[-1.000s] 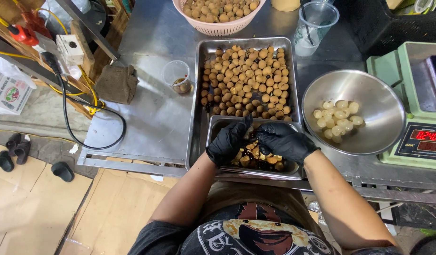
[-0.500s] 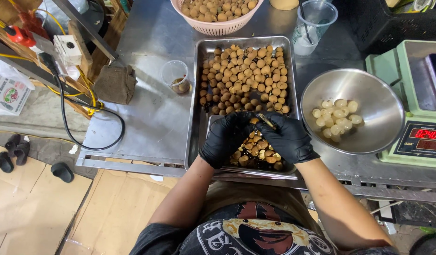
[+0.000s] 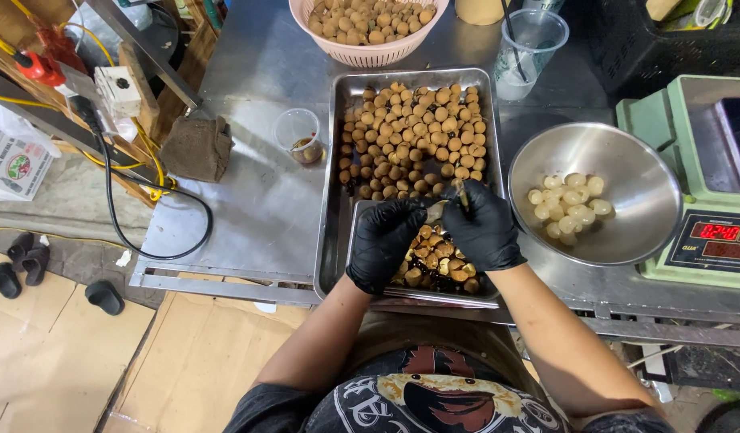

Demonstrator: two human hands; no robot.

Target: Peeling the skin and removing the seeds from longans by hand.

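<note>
Seen from the head camera, both hands wear black gloves and meet over the near end of a large metal tray point(image 3: 331, 200) on a steel table point(image 3: 249, 184). The left hand point(image 3: 383, 240) and the right hand point(image 3: 480, 228) are close together, fingers pinched on one small pale fruit point(image 3: 436, 211) between them; a thin tool point(image 3: 463, 195) sticks up from the right hand's grip. Below the hands sits a smaller tray of brown shells point(image 3: 434, 261). The far part of the large tray holds many round brown fruits point(image 3: 414, 132). To the right, a steel bowl point(image 3: 626, 168) contains peeled whitish fruits point(image 3: 569, 204), just beside a green scale point(image 3: 707, 192). Farther off stand a pink basket point(image 3: 362, 54) of fruit and a clear plastic cup point(image 3: 530, 48); left of the tray is a small cup point(image 3: 298, 135).
</note>
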